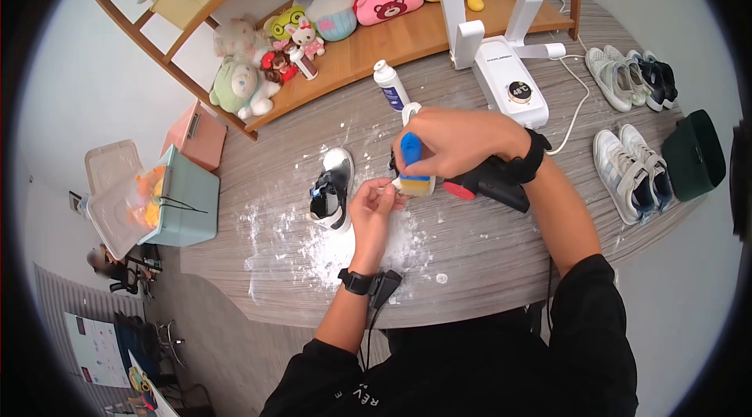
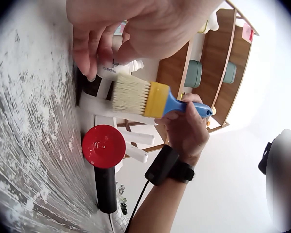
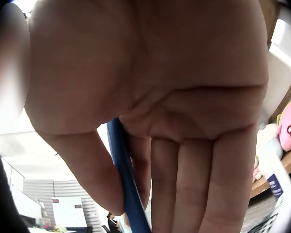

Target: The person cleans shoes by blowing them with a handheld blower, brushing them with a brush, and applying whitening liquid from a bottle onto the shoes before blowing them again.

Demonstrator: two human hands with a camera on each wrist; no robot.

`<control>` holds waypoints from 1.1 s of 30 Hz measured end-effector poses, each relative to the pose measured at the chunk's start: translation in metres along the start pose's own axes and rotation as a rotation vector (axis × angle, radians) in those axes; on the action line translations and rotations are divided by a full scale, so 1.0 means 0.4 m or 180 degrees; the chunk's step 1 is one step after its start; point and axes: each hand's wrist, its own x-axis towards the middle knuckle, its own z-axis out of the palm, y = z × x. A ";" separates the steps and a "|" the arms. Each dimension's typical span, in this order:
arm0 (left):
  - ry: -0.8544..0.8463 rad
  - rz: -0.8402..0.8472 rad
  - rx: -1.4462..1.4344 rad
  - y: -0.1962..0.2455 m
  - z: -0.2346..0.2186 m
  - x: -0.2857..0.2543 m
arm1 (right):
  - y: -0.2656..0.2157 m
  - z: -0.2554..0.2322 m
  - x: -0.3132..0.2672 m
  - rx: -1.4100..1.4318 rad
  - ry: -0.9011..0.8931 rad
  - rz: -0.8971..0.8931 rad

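The right hand (image 1: 462, 139) pinches the blue handle of a brush (image 1: 410, 150), its bristles pointing down beside the left fingertips. Seen from the left wrist, the pale bristles of the brush (image 2: 131, 94) are close to a shoe's white part (image 2: 106, 72) marked "adidas". The left hand (image 1: 374, 209) has its fingertips on that part, thumb opposite the fingers; the right hand covers most of this shoe in the head view. Another black and white shoe (image 1: 333, 188) stands left of the hands. The right wrist view shows the blue handle (image 3: 126, 174) between thumb and index finger of the right hand (image 3: 150, 107).
White powder (image 1: 337, 256) is scattered over the table (image 1: 266, 291). A black tool with a red round end (image 1: 459, 190) lies right of the hands. Behind are a white bottle (image 1: 390, 86) and a white device (image 1: 509, 84). More shoes (image 1: 627, 170) and a green container (image 1: 693, 157) are at right.
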 end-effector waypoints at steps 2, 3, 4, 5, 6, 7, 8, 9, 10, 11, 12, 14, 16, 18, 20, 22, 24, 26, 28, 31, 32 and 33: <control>-0.0009 -0.0006 -0.0002 -0.001 -0.001 0.001 | 0.028 -0.004 -0.003 -0.0001 0.0150 0.0092; -0.0045 0.0014 0.0014 -0.002 -0.002 0.000 | 0.008 -0.029 -0.019 0.0106 0.0134 0.0190; -0.0032 0.0009 -0.0002 -0.004 -0.002 -0.002 | -0.004 -0.043 -0.033 0.0102 0.0113 0.0192; -0.0051 0.0013 0.0006 -0.006 0.000 -0.002 | -0.012 -0.056 -0.045 0.0030 0.0247 0.0341; -0.0071 0.0018 0.0009 -0.008 0.003 -0.002 | -0.019 -0.068 -0.053 -0.0047 0.0380 0.0492; -0.0062 0.0018 -0.0016 -0.009 0.003 0.000 | -0.024 -0.076 -0.059 -0.0171 0.0446 0.0357; -0.0097 0.0003 -0.0037 -0.011 0.003 0.001 | -0.034 -0.080 -0.059 -0.0182 0.0421 0.0358; -0.0129 -0.0016 -0.0051 -0.013 0.002 -0.001 | -0.046 -0.078 -0.060 -0.0134 0.0407 0.0277; -0.0121 -0.0020 -0.0050 -0.011 0.003 -0.004 | -0.053 -0.073 -0.059 -0.0080 0.0410 0.0197; -0.0141 -0.0013 -0.0072 -0.003 0.006 -0.007 | -0.057 -0.064 -0.053 -0.0071 0.0419 0.0198; -0.0174 -0.0011 -0.0096 0.004 0.009 -0.008 | -0.061 -0.053 -0.042 -0.0117 0.0278 0.0136; -0.0195 -0.0037 -0.0052 0.009 0.010 -0.008 | -0.050 -0.034 -0.027 -0.0161 0.0126 0.0115; -0.0160 -0.0069 -0.0032 0.011 0.013 -0.014 | -0.013 -0.008 -0.004 -0.0294 -0.0019 0.0082; -0.0207 -0.0049 0.0006 0.017 0.008 -0.013 | -0.010 -0.014 -0.005 -0.0215 0.0083 -0.0071; -0.0191 -0.0043 -0.0040 0.006 0.003 -0.011 | -0.030 -0.044 -0.024 -0.0136 0.0089 0.0448; -0.0251 -0.0031 -0.0025 0.002 0.003 -0.006 | -0.036 -0.057 -0.036 -0.0098 0.0143 0.0497; -0.0254 -0.0017 0.0051 0.005 0.004 -0.005 | -0.052 -0.068 -0.049 -0.0420 0.0333 0.0442; -0.0253 -0.0021 0.0142 0.004 0.005 -0.009 | -0.060 -0.057 -0.050 -0.0394 0.0328 0.0256; -0.0207 0.0067 0.0189 0.003 0.006 -0.006 | -0.066 -0.046 -0.042 -0.0364 0.0346 0.0049; -0.0211 0.0120 0.0280 -0.005 -0.001 -0.003 | -0.024 0.000 -0.020 -0.0626 0.0409 -0.0097; -0.0235 0.0114 0.0320 -0.005 -0.001 -0.003 | -0.012 0.001 -0.016 -0.0602 0.0449 -0.0095; -0.0205 0.0101 0.0356 -0.004 -0.001 -0.005 | 0.000 -0.004 -0.012 -0.0498 0.0419 -0.0021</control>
